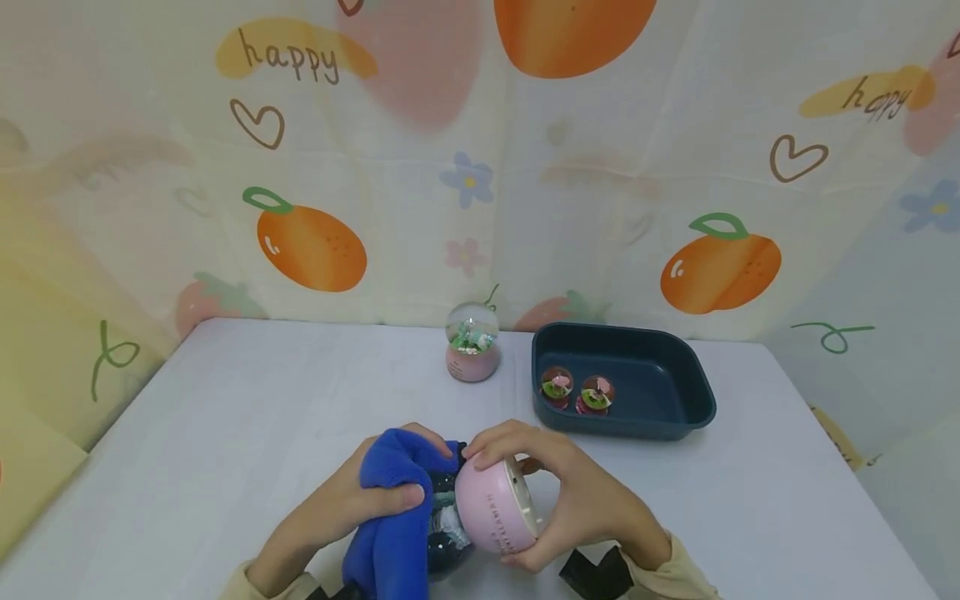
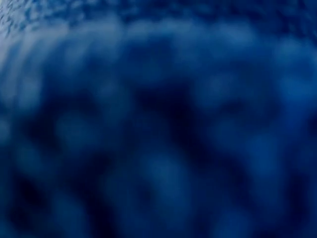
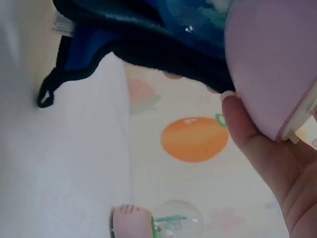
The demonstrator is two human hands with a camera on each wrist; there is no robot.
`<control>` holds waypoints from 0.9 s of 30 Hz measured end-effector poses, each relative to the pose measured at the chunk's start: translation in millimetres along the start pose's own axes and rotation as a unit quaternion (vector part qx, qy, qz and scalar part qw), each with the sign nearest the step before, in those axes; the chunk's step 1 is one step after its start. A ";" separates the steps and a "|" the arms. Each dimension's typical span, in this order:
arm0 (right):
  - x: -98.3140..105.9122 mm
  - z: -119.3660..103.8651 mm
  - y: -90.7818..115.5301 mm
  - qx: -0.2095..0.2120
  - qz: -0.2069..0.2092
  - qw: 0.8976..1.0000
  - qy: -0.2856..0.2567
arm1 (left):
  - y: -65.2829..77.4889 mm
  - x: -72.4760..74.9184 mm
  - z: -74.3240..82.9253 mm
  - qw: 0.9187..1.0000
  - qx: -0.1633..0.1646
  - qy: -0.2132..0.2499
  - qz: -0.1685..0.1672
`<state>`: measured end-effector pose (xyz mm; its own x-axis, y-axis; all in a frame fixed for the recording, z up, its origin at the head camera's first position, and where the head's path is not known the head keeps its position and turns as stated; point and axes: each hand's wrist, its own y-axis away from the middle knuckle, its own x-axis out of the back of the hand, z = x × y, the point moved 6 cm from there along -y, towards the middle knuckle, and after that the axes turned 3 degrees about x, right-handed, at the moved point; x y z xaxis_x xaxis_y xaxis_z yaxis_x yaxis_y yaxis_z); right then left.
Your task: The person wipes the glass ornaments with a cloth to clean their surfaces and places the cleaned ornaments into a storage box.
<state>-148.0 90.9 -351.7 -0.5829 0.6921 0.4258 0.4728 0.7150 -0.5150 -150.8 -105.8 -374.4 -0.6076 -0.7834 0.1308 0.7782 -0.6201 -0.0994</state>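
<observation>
My right hand [image 1: 577, 483] grips the pink base of a snow globe [image 1: 491, 507], which is tipped on its side with its glass dome toward the left. Thumb and fingers lie on opposite sides of that base. A blue cloth [image 1: 393, 517] is held in my left hand [image 1: 375, 483] and lies against the glass, hiding part of the dome. Dark edging on the cloth [image 3: 94, 44] shows in the right wrist view. Blurred blue cloth [image 2: 158, 124] fills the left wrist view, so the left fingertips are partly hidden.
Another snow globe [image 1: 472, 343] with a pink base stands upright at the back of the white table [image 1: 300, 392]. To its right is a dark blue tray [image 1: 660, 429] with two small globes [image 1: 557, 387] at its left side. A fruit-patterned curtain [image 1: 420, 208] hangs behind.
</observation>
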 end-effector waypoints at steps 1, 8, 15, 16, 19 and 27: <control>1.4 -0.7 0.3 0.005 0.003 1.000 -0.005 | 0.1 -1.0 -0.2 1.000 0.001 0.013 -0.012; 10.4 4.7 2.2 0.016 0.036 0.999 0.005 | -1.5 -2.7 1.2 1.000 -0.019 -0.004 0.008; 19.4 11.7 2.9 -0.035 0.098 0.994 0.020 | -2.4 3.2 4.5 0.987 -0.040 -0.080 0.136; 20.6 12.1 2.9 -0.041 0.107 0.993 0.024 | -2.2 3.2 4.9 0.984 -0.046 -0.088 0.145; 23.4 12.9 2.9 -0.055 0.130 0.989 0.034 | -1.3 1.7 5.3 0.981 -0.038 -0.099 0.164; 28.6 13.0 4.8 -0.096 0.188 0.977 0.027 | 0.2 -7.8 9.7 0.958 -0.087 -0.185 0.200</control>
<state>-171.0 112.8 -351.6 -0.3114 0.9098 0.2744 0.7645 0.4114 -0.4963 -144.3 -99.4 -365.8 -0.1426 -0.9118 0.3851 0.8797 -0.2951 -0.3729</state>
